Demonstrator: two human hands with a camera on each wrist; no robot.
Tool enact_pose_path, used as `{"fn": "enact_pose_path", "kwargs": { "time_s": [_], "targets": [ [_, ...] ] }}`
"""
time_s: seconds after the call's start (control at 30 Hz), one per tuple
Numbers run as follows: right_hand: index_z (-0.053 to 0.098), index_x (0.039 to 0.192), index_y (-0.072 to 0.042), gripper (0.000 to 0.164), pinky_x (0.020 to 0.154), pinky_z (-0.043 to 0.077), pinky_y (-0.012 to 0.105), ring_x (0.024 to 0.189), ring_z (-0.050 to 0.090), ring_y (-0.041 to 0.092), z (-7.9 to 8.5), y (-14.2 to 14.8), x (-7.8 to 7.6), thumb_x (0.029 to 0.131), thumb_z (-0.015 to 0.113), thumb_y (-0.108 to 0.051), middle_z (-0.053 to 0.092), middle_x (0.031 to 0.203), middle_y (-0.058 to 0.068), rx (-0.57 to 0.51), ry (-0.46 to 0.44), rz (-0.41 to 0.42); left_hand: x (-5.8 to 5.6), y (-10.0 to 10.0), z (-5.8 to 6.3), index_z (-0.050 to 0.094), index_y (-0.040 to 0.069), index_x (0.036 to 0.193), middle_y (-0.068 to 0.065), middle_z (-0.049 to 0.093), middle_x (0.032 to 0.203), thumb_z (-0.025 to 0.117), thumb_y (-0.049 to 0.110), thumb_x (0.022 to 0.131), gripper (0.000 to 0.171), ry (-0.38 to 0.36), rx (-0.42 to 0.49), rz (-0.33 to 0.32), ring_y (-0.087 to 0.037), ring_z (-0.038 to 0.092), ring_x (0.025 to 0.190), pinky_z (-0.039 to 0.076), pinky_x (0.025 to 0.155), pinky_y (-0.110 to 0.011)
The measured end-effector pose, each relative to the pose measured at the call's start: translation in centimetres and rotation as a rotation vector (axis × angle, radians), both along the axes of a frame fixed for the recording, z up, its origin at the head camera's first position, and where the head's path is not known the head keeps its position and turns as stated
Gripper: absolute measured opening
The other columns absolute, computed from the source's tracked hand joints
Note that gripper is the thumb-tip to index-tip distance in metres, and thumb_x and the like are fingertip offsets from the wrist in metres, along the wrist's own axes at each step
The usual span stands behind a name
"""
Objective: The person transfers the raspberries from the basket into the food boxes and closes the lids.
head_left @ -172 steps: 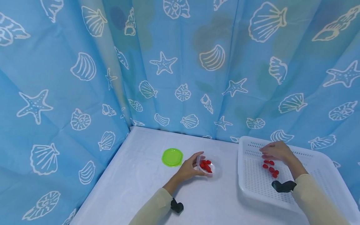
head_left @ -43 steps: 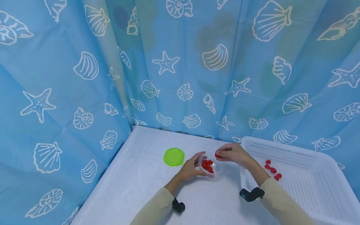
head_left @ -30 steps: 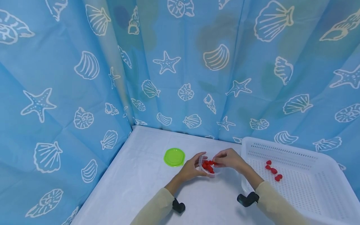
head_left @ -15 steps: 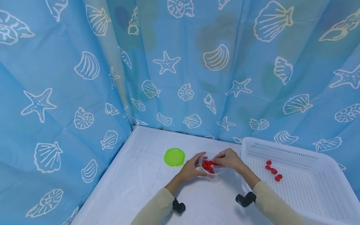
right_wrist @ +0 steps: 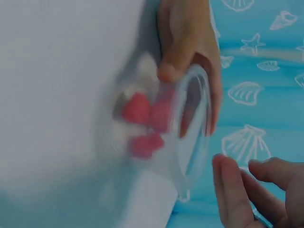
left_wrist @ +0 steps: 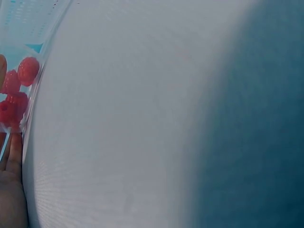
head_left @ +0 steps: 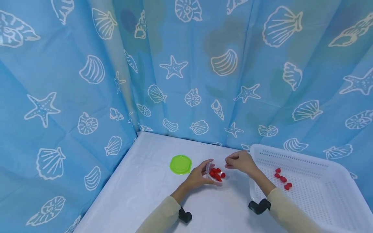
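Observation:
My left hand (head_left: pixel 196 176) grips a small clear plastic tub (right_wrist: pixel 173 166), thumb on one side and fingers round the other. The tub is tilted toward the right. Several red raspberries (head_left: pixel 215 174) lie inside it; the left wrist view shows raspberries (left_wrist: pixel 28 71) through its wall. Just right of the tub's mouth hovers my right hand (head_left: pixel 242 161), with nothing between thumb and fingers; the right wrist view shows a gap between its fingertips (right_wrist: pixel 223 164) and thumb. Several more raspberries (head_left: pixel 283 179) lie in a white perforated basket (head_left: pixel 291 153) at the right.
A bright green lid (head_left: pixel 180 164) lies on the white-covered table (head_left: pixel 151 181), left of the tub. Behind and to the left hangs a blue curtain (head_left: pixel 175 106) with a seashell print. The basket's raised wall stands close under the right forearm.
My right hand brought a raspberry from the basket to the tub and let it go inside. Now it has drawn back slightly up and right of the rim. The left hand keeps its hold.

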State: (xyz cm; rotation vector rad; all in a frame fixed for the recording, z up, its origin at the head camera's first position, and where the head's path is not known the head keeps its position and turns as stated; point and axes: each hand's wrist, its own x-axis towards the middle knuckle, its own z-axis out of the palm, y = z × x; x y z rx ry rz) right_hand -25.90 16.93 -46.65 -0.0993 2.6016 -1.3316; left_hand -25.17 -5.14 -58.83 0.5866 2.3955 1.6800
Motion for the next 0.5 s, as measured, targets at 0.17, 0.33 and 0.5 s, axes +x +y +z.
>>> {"fn": "enact_pose_path", "kwargs": {
  "time_s": [0.17,0.33,0.5],
  "targets": [
    [0.062,0.122,0.007,0.036,0.080,0.057,0.032,0.086,0.072,0.021,2.7,2.9,-0.9,0.098,0.060,-0.021,0.070,0.100,0.014,-0.038,-0.003,-0.014,0.0,0.1,0.0,0.035,0.030,0.150,0.019,0.051,0.136,0.086,0.029,0.075,0.091,0.000,-0.008,-0.001,-0.004,0.046,0.126,0.046,0.097,-0.024],
    [0.057,0.126,0.011,0.041,0.081,0.056,0.033,0.095,0.070,0.028,4.4,6.5,-1.3,0.100,0.056,-0.021,0.066,0.109,0.024,-0.031,0.035,-0.041,-0.1,0.1,-0.1,0.035,0.029,0.150,0.018,0.051,0.137,0.086,0.028,0.075,0.091,0.009,-0.007,-0.008,-0.006,0.046,0.127,0.047,0.096,-0.025],
    [0.056,0.125,0.012,0.046,0.084,0.055,0.041,0.096,0.069,0.032,3.7,10.7,-1.5,0.098,0.058,-0.025,0.064,0.113,0.027,0.104,0.101,-0.048,-0.1,0.1,-0.2,0.035,0.030,0.151,0.017,0.050,0.139,0.085,0.026,0.075,0.091,0.023,-0.014,-0.004,-0.011,0.046,0.130,0.048,0.097,-0.029]
  ]
}}
